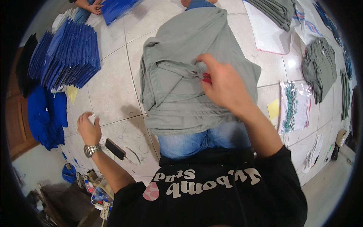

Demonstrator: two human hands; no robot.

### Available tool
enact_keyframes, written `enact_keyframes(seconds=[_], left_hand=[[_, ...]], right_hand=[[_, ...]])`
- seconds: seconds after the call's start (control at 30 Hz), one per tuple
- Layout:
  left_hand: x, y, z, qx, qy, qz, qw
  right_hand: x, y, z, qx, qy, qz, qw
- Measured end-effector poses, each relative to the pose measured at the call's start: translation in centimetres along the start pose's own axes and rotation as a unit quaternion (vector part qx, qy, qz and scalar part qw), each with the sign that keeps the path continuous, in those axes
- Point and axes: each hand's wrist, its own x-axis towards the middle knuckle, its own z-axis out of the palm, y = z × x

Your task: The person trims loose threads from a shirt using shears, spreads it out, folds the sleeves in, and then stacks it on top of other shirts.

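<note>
A grey-green cloth garment [181, 105] lies spread and partly folded over my lap and legs, above my blue jeans [184, 144]. My right hand [222, 85] is over the middle of it, gripping red-handled thread snips [206, 77]. The metal blades point left, close to a raised fold of the cloth. My left hand [89, 129], with a metal watch at the wrist, is held out to the left above the tiled floor, apart from the garment. Its fingers are spread and I see nothing in it. A phone [115, 149] on a cable lies to the right of that wrist.
Stacked blue packets [71, 54] stand at the left, with blue garments [46, 116] nearer me. At the right are a grey-green garment pile [320, 65] and a printed item in clear plastic [295, 107]. Another person's hand [95, 8] is at a blue packet [116, 10].
</note>
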Motion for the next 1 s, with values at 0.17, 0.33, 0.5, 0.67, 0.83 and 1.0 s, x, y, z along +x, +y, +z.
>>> enact_keyframes(seconds=[0.17, 0.33, 0.5, 0.67, 0.83, 1.0], left_hand=[[-0.7, 12.0, -5.4, -0.410, 0.156, 0.096, 0.893], [-0.4, 27.9, -9.9, -0.509, 0.011, 0.400, 0.762], [1.5, 30.9, -8.2, -0.495, -0.136, 0.407, 0.756], [3.5, 29.4, -9.4, -0.686, -0.306, 0.252, 0.611], [5.4, 28.6, -9.9, -0.755, -0.217, 0.229, 0.575], [8.3, 27.1, -9.9, -0.777, -0.211, 0.148, 0.574]], right_hand=[[4.7, -1.1, -2.3, 0.560, -0.074, -0.065, 0.823], [2.0, -1.6, -4.8, 0.388, 0.024, -0.016, 0.921], [-4.3, 2.9, -4.1, 0.254, 0.216, 0.032, 0.942], [-9.1, 2.5, -0.1, 0.046, 0.317, -0.076, 0.944], [-5.1, 1.0, 1.5, 0.162, 0.275, -0.032, 0.947], [-3.6, 3.2, -1.7, 0.622, 0.026, 0.141, 0.770]])
